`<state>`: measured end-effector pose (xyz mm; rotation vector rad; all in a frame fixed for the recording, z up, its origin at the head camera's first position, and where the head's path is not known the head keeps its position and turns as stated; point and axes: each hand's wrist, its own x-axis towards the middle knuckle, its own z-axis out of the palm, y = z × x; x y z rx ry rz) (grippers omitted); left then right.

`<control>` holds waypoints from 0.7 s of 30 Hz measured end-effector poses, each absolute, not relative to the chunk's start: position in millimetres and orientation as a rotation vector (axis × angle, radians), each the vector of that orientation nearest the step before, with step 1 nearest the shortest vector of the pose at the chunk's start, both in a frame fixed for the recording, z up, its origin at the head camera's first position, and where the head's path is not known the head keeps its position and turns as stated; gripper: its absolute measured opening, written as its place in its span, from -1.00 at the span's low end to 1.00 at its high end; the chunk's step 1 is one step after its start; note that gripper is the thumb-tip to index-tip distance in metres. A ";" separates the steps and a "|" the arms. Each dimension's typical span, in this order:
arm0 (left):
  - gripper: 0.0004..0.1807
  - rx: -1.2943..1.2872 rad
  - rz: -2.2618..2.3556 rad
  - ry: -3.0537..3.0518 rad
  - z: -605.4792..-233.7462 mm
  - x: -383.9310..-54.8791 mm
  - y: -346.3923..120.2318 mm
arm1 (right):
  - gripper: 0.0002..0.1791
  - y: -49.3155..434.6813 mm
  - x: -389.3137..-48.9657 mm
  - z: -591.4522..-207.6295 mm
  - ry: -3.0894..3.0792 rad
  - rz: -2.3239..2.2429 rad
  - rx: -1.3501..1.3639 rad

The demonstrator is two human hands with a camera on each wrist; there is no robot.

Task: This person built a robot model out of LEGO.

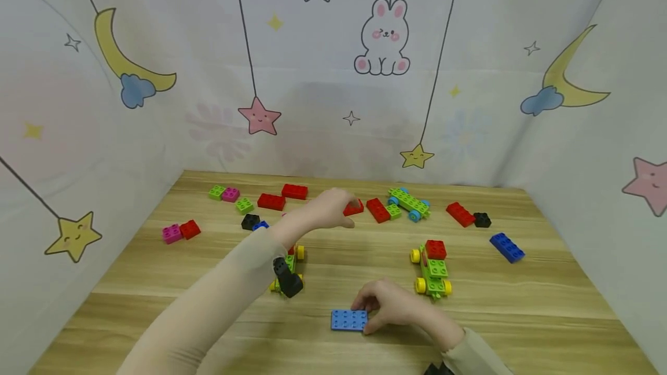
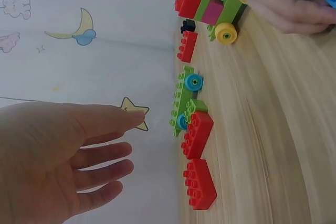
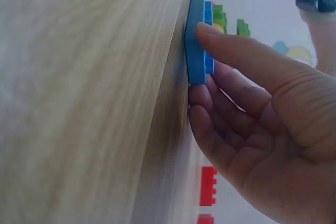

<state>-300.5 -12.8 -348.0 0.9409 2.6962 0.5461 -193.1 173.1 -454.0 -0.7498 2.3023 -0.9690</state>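
My right hand (image 1: 388, 304) holds a light blue brick (image 1: 346, 320) by its right end, low at the front of the wooden table. In the right wrist view the thumb lies along the side of that blue brick (image 3: 196, 51), with fingers at its end. Reaching out over the middle of the table, my left hand (image 1: 329, 208) has nothing in its grasp. Its fingers are relaxed and apart in the left wrist view. Just beyond it is a red brick (image 1: 354, 209), partly hidden by the fingers.
Brick cars with yellow wheels stand right (image 1: 433, 271) and left, the left car (image 1: 289, 259) partly behind my left arm. A green car base (image 1: 409, 203) with blue wheels sits farther back. Red, green, pink and black bricks lie around, with a dark blue brick (image 1: 507, 247) at right.
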 end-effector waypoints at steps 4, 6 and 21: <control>-0.48 0.953 0.557 2.669 -349.3 -320.7 0.0 | -0.68 175.7 -193.9 -454.7 2.299 -0.975 -0.732; -0.46 0.976 0.575 2.651 -351.4 -331.0 4.0 | -0.68 176.9 -194.4 -454.9 2.299 -0.981 -0.727; -0.29 0.881 0.670 2.567 -376.4 -377.9 0.8 | -0.69 174.3 -193.9 -455.3 2.304 -0.964 -0.706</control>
